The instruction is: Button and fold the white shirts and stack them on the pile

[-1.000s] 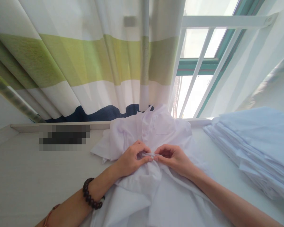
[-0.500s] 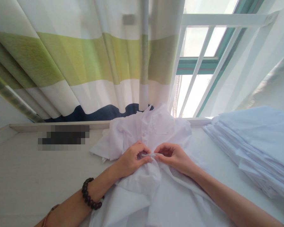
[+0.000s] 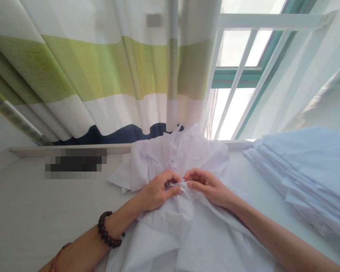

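We've got the white shirt (image 3: pixel 187 158) spread on the table (image 3: pixel 31 211), front up so the placket's easy to reach. Left hand (image 3: pixel 158 190) & right hand (image 3: pixel 208 185) both pinch shut on the placket w/ a small button (image 3: pixel 182 187) between the fingertips, held close to line up the edges. Folded stack (image 3: pixel 303 177) sits well apart at right.

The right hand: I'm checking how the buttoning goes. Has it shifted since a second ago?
Yes. The right hand has crept left and slightly away along the white shirt, judged against the window sill, closing on the left hand.
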Demonstrator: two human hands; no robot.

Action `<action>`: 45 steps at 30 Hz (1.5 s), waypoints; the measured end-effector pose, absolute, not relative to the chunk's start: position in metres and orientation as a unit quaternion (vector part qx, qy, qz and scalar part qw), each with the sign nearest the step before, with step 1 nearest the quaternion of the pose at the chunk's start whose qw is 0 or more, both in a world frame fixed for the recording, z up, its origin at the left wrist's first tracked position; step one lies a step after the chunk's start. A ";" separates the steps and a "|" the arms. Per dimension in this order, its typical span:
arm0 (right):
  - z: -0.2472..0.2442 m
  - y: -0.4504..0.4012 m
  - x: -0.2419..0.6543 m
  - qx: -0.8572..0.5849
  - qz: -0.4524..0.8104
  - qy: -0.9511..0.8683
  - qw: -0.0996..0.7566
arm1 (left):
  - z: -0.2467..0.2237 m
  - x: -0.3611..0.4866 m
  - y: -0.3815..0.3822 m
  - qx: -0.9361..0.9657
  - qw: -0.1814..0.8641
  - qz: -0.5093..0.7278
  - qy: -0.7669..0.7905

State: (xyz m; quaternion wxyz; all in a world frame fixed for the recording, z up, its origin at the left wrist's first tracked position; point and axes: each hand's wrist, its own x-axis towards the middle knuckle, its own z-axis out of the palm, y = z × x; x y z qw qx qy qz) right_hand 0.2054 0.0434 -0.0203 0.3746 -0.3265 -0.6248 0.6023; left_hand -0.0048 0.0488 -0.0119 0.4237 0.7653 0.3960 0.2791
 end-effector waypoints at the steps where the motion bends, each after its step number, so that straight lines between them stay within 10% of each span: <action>1: -0.021 0.044 0.206 -0.321 0.606 -0.625 0.373 | -0.012 -0.005 0.049 0.764 0.426 0.277 0.396; 45: -0.021 0.031 0.198 -0.423 0.445 -0.702 0.360 | -0.006 -0.007 0.047 0.816 0.345 0.264 0.380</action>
